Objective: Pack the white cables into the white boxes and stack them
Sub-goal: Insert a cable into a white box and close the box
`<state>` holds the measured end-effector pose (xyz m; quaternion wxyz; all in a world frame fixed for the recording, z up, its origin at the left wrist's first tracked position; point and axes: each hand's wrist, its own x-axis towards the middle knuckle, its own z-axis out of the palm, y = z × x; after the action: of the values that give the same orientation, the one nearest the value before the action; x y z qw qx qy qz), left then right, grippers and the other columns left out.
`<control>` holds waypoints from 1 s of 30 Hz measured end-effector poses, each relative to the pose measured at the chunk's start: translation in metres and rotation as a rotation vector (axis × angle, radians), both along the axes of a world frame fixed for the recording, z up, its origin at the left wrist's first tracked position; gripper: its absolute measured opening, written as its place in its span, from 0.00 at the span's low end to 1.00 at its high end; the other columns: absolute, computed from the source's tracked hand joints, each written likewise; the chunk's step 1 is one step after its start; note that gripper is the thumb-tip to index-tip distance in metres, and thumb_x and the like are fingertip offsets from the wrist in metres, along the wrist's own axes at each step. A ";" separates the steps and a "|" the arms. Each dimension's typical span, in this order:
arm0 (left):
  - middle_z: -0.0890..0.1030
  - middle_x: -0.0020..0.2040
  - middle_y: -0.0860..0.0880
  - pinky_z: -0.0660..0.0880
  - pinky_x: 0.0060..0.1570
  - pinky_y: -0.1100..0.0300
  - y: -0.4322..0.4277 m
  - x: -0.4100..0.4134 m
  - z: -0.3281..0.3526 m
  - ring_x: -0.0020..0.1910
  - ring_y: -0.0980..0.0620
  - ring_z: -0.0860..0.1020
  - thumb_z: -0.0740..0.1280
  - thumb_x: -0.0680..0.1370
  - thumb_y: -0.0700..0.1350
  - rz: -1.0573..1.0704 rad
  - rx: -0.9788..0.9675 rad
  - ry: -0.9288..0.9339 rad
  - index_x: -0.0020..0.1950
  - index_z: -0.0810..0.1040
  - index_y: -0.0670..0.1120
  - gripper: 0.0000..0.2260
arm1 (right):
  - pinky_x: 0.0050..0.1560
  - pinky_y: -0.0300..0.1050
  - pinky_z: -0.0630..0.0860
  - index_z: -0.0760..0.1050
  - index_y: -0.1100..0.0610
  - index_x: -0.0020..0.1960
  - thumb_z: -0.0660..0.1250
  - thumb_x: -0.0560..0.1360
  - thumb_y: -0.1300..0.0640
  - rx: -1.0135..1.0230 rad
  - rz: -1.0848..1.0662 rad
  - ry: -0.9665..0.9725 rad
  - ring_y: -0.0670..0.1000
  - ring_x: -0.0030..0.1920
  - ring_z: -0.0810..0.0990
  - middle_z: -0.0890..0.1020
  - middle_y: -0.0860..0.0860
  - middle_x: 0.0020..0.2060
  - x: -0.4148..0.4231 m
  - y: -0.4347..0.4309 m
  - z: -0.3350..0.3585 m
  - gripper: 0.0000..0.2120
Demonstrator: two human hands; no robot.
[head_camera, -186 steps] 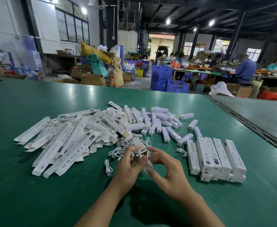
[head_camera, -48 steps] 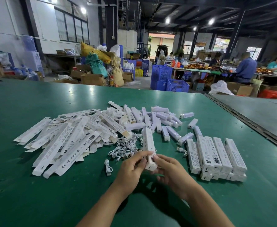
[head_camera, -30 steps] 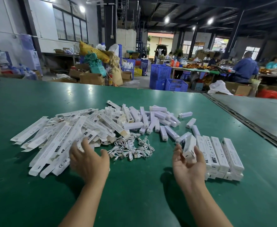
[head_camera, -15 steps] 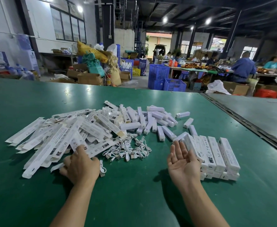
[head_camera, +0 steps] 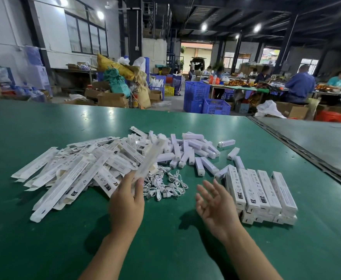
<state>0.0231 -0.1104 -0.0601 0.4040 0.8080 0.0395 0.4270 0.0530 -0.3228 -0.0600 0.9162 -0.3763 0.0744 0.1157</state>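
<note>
The left hand [head_camera: 127, 199] pinches a flat box [head_camera: 150, 158] above the cables [head_camera: 165, 185] at centre frame. The right hand [head_camera: 216, 203] hangs open beside the packed stack [head_camera: 260, 196]; a careless swing could topple it.

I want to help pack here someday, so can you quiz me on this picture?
1. True or false: the right hand grips a coiled white cable.
2. Which hand holds the long white cardboard box? A: left. B: right.
3. Fill in: the pile of coiled white cables lies on the ___ table.
Key: 1 false, it is open and empty. 2 A, the left hand. 3 green.
</note>
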 end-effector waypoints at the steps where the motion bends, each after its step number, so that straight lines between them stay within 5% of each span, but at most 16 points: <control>1: 0.84 0.48 0.47 0.78 0.40 0.61 -0.001 -0.001 0.001 0.42 0.56 0.81 0.65 0.81 0.41 -0.049 -0.143 -0.022 0.58 0.79 0.43 0.07 | 0.33 0.41 0.77 0.77 0.59 0.57 0.63 0.79 0.50 -0.114 0.031 -0.042 0.50 0.34 0.81 0.85 0.54 0.44 -0.003 0.005 0.001 0.14; 5: 0.84 0.51 0.52 0.78 0.48 0.56 -0.004 0.001 0.009 0.53 0.50 0.82 0.61 0.84 0.42 -0.377 -0.875 0.019 0.56 0.77 0.52 0.07 | 0.35 0.37 0.76 0.78 0.57 0.52 0.68 0.78 0.60 -0.627 0.042 -0.368 0.48 0.36 0.82 0.83 0.55 0.45 -0.016 0.026 -0.003 0.04; 9: 0.80 0.64 0.44 0.78 0.55 0.49 -0.017 0.007 0.008 0.57 0.48 0.83 0.57 0.84 0.35 -0.584 -1.191 0.014 0.73 0.66 0.46 0.18 | 0.46 0.36 0.78 0.73 0.45 0.63 0.73 0.74 0.54 -1.008 0.129 -0.649 0.43 0.48 0.82 0.79 0.45 0.55 -0.025 0.039 -0.015 0.20; 12: 0.82 0.62 0.42 0.82 0.50 0.53 -0.025 0.008 0.000 0.57 0.45 0.83 0.57 0.84 0.35 -0.631 -1.228 0.057 0.71 0.68 0.46 0.17 | 0.51 0.43 0.80 0.69 0.42 0.67 0.76 0.71 0.52 -1.097 0.139 -0.693 0.44 0.48 0.82 0.77 0.43 0.57 -0.026 0.043 -0.016 0.28; 18: 0.86 0.53 0.44 0.82 0.39 0.57 -0.038 0.005 -0.005 0.49 0.44 0.86 0.59 0.83 0.36 -0.607 -1.137 0.239 0.60 0.76 0.46 0.09 | 0.46 0.41 0.80 0.69 0.39 0.58 0.75 0.72 0.56 -1.118 -0.120 -0.689 0.41 0.48 0.80 0.77 0.45 0.55 -0.021 0.039 -0.015 0.22; 22: 0.86 0.53 0.44 0.80 0.49 0.52 -0.040 0.003 -0.006 0.51 0.43 0.85 0.60 0.83 0.36 -0.621 -1.100 0.303 0.59 0.77 0.42 0.09 | 0.45 0.47 0.81 0.68 0.39 0.61 0.74 0.73 0.56 -1.042 -0.176 -0.626 0.44 0.47 0.80 0.73 0.43 0.57 -0.017 0.035 -0.018 0.24; 30: 0.86 0.51 0.41 0.81 0.42 0.57 -0.037 0.005 -0.016 0.48 0.40 0.85 0.60 0.83 0.36 -0.627 -1.053 0.393 0.60 0.77 0.39 0.09 | 0.56 0.37 0.75 0.74 0.41 0.58 0.75 0.72 0.51 -1.268 -0.208 -0.691 0.35 0.60 0.71 0.61 0.38 0.68 -0.018 0.030 -0.013 0.18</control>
<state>0.0279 -0.1475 -0.0765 0.8373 0.5380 0.0790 0.0561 0.0349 -0.2925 -0.0728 0.4995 -0.8407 -0.1312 -0.1628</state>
